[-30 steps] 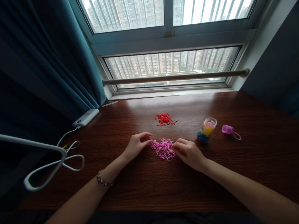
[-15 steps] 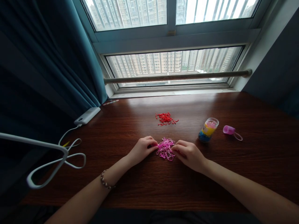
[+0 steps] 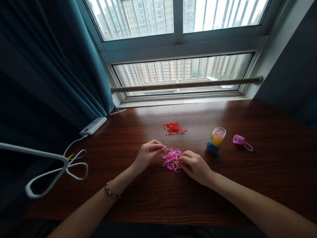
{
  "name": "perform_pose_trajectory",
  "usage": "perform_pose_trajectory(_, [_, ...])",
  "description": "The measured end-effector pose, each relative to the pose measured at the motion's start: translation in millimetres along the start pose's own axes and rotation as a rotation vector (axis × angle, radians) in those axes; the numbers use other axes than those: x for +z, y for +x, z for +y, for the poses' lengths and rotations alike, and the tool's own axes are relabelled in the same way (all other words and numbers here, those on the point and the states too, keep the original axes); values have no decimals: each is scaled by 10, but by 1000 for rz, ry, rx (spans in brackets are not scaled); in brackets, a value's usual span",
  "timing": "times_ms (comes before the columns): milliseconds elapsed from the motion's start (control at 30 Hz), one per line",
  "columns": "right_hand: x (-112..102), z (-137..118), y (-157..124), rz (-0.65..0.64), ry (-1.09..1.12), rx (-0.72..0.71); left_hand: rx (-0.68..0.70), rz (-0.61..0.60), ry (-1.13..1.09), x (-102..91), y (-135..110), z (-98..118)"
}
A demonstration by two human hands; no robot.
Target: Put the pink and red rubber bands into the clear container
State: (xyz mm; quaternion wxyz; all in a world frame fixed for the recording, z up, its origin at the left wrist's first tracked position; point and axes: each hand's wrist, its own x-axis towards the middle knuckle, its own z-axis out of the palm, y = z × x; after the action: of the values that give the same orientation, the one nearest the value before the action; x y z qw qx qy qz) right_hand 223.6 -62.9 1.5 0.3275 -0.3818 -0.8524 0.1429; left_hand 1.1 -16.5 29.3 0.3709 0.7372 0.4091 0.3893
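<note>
A loose heap of small pink rubber bands (image 3: pixel 172 161) lies on the table between my hands. My left hand (image 3: pixel 146 153), with a braided bracelet at the wrist, is at the heap's upper left. Its thumb and fingers are pinched together on a pink rubber band (image 3: pixel 166 148), which sticks out at the fingertips. From the right, my right hand (image 3: pixel 195 165) reaches into the heap's edge with fingers closed together; what they grip is hidden among the bands. Behind the heap lies a smaller pile of red rubber bands (image 3: pixel 173 128).
A clear jar (image 3: pixel 216 140) with blue, yellow and pink layers stands open to the right. Its pink cap with a loop (image 3: pixel 239 139) lies beside it. At the left are a white power bank (image 3: pixel 93 126), a coiled white cable (image 3: pixel 56 168) and a blue curtain (image 3: pixel 81 66).
My left hand has lifted slightly away from the heap, with a pink band now showing at its fingertips. My right hand has shifted a little further into the heap. The view has tilted slightly.
</note>
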Motion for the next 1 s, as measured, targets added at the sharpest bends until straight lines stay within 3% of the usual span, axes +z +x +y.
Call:
perform_pose_trajectory(133, [-4, -25, 10, -5, -9, -21, 11, -5, -74, 28, 231, 106])
perform_pose_trajectory(300, [-1, -71, 18, -79, -77, -102, 139, -35, -139, 211, 651, 402])
perform_pose_trajectory(433, [24, -83, 19, -105, -104, -124, 210, -171, -226, 440, 973, 688])
perform_pose_trajectory(567, [37, -78, 25, -111, -119, -148, 335, -299, -170, 675, 1214, 934])
perform_pose_trajectory(767, [50, -67, 31, -107, -140, -160, 444, -429, -87, 953, 1409, 1073])
perform_pose_trajectory(1000, [40, -88, 23, -139, -123, -155, 630, -565, 167, 989, 1506, 1128])
